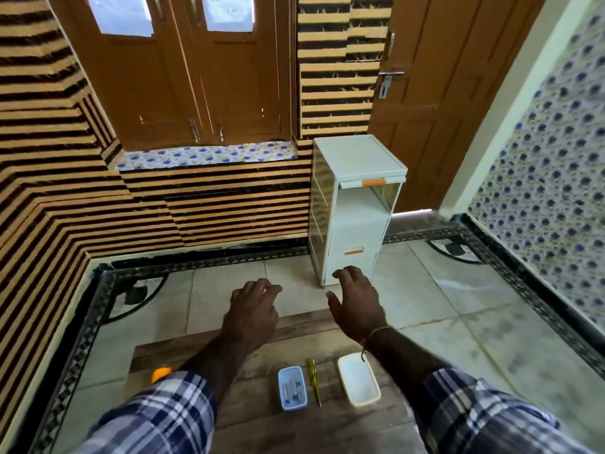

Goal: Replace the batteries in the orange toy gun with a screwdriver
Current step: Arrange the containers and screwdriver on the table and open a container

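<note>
Nothing is in hand yet; I judge the job has not begun, since the screwdriver lies untouched and both my hands are empty above the far end of the wooden table (327,430).

Going from my left: the orange toy gun (161,374) shows only as one small orange piece at the table's left edge, mostly hidden behind my left sleeve (163,411). My left hand (253,311) hovers palm down, fingers loosely spread and slack, holding nothing. Nearer to me sits one small blue tray (292,388) with batteries (291,389) lying in it; I make out two or perhaps three, too blurred to be sure. Just beside it on the right lies one yellow screwdriver (314,380), its tip pointing toward me. Then comes one white tray (358,379), partly under my right wrist, and I cannot see anything in it. My right hand (357,301) also hangs slack and empty, fingers relaxed, out toward one white drawer cabinet (357,204) standing on the floor.

The next move, as I see it, calls for drawing both hands back: one to bring the gun out where its battery cover faces up, the other to pick up the screwdriver.
</note>
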The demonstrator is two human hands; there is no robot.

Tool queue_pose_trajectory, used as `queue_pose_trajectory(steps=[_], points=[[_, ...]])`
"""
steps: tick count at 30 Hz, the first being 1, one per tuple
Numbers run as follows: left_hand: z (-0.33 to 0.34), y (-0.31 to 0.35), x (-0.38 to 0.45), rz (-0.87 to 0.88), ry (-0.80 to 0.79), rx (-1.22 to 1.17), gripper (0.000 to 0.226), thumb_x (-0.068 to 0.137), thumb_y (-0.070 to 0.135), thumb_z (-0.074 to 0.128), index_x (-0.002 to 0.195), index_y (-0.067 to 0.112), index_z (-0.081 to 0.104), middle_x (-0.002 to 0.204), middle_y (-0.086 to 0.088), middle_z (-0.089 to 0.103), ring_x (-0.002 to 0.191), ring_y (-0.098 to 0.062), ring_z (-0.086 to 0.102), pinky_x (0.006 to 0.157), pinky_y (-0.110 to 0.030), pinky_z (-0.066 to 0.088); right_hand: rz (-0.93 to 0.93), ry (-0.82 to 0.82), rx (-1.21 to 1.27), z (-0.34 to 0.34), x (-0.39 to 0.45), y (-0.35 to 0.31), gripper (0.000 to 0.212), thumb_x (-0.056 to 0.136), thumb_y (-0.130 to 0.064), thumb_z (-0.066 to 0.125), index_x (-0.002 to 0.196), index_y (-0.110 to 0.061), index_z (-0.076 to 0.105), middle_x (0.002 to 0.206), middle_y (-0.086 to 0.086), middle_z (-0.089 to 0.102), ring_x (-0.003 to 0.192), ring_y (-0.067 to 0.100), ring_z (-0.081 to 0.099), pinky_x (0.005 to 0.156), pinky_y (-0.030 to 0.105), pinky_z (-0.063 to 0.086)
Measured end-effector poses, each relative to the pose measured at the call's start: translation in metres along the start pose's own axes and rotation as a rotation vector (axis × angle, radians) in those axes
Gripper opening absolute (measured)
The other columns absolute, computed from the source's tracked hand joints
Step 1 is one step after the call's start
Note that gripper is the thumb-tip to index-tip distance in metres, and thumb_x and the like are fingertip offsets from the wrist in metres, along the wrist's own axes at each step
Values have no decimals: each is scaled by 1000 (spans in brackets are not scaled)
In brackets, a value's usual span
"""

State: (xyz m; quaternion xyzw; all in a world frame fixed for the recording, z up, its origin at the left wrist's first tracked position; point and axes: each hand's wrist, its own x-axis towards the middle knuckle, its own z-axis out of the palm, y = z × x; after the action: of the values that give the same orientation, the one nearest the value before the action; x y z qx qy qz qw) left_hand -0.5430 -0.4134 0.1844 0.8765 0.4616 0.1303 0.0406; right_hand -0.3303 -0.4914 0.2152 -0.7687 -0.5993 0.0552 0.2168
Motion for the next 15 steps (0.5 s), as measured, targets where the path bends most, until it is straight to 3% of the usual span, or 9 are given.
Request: queue_pose_trajectory(steps=[8, 15], points=[[12, 40, 9, -26, -24, -10, 45, 84, 22, 57, 129, 24, 60, 124, 2, 57, 114, -23, 53, 93, -41, 43, 28, -42, 22, -6, -2, 41, 45, 91, -37, 57, 132, -20, 48, 134, 2, 48, 118, 22, 50, 97, 39, 46], [20, 74, 18, -70, 10, 1, 43, 79, 18, 64, 122, 23, 64, 116, 1, 61, 106, -24, 57, 86, -41, 45, -37, -84, 49, -13, 7, 70, 44, 92, -39, 56, 132, -21, 48, 137, 2, 47, 119, 23, 50, 97, 40, 46]])
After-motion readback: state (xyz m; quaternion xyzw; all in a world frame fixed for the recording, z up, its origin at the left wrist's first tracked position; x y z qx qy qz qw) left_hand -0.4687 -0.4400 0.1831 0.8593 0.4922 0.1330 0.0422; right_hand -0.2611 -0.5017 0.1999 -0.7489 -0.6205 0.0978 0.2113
